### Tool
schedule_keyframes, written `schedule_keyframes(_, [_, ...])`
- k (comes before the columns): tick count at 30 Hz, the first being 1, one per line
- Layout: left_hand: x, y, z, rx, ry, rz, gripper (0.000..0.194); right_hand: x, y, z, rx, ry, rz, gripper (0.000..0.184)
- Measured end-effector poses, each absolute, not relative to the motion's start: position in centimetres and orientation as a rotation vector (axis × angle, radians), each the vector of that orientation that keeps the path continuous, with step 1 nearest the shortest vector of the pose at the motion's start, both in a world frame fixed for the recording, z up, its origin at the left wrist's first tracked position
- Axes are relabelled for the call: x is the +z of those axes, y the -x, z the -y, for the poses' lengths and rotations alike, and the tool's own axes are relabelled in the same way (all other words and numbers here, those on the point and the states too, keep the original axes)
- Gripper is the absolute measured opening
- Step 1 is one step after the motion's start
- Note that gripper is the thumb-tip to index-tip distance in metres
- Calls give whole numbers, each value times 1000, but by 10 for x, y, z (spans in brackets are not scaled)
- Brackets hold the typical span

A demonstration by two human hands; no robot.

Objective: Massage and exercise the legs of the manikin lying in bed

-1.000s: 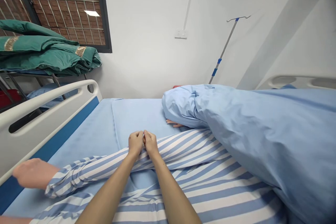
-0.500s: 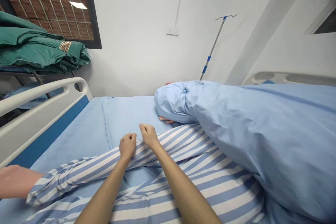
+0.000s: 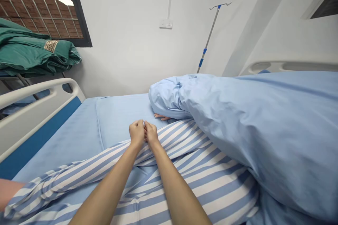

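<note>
My left hand [image 3: 137, 133] and my right hand [image 3: 151, 133] are side by side over the far leg of a pair of blue-and-white striped trousers [image 3: 102, 161]. Both are curled into fists, almost touching each other, and no object shows in either. The trousers are worn by a figure lying on the bed; a bare ankle [image 3: 9, 190] comes out of the cuff at the left edge. A light blue quilt [image 3: 224, 112] covers the upper body. From under its left end stick the fingers of the lying figure's hand [image 3: 161, 116].
The bed's white and blue end board [image 3: 39, 109] stands at the left. Beyond it lies a folded green cover [image 3: 37, 54] below a barred window [image 3: 39, 7]. An IV pole [image 3: 210, 40] rises behind the bed, and a pale side rail [image 3: 280, 66] is at the far right.
My fists have come together; they were apart before, with the left one further left. The whole view has shifted slightly. The trousers and quilt lie much the same.
</note>
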State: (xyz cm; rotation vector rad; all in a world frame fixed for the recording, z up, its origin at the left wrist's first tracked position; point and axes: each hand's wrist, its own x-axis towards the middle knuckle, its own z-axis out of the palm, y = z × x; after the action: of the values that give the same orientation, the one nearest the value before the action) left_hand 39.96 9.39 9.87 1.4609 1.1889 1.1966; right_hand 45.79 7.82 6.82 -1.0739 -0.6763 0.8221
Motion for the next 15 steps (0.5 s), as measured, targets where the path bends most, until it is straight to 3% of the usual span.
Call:
schedule_keyframes(6, [68, -409, -82, 1183, -1650, -1300, 32, 71, -464, -77, 798, 1075, 629, 36])
schedule_keyframes(11, [67, -406, -82, 1114, -1772, -1338, 36, 91, -479, -68, 389, 1556, 1117, 36])
schedule_keyframes(15, [69, -408, -79, 1096, -1807, -1357, 36, 100, -504, -54, 95, 1676, 1407, 38])
